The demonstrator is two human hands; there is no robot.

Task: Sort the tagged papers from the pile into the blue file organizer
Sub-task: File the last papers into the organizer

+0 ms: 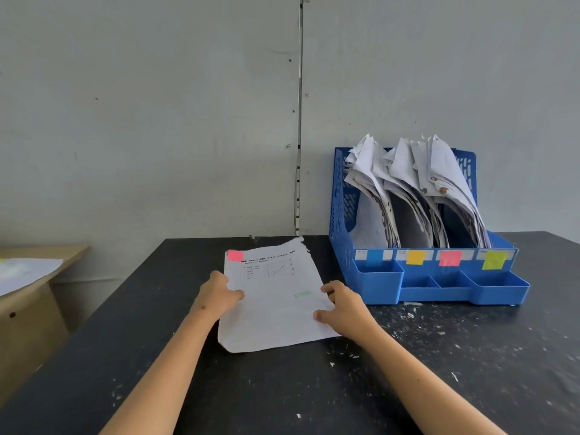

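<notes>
A white printed paper (276,309) with a pink tag (235,255) at its top left corner lies on the black table (439,372). My left hand (219,293) grips its left edge, thumb on top. My right hand (343,304) holds its right edge with curled fingers. The blue file organizer (386,284) stands at the back right, its slots stuffed with papers (417,186). Its front carries a blue label (373,256), a yellow label (416,257), a pink label (450,258) and a green label (494,259).
A grey wall (157,120) rises behind the table. At the far left stands a lower wooden desk (28,309) with sheets of paper (25,271) on it. White flecks and scraps are scattered over the table's right side.
</notes>
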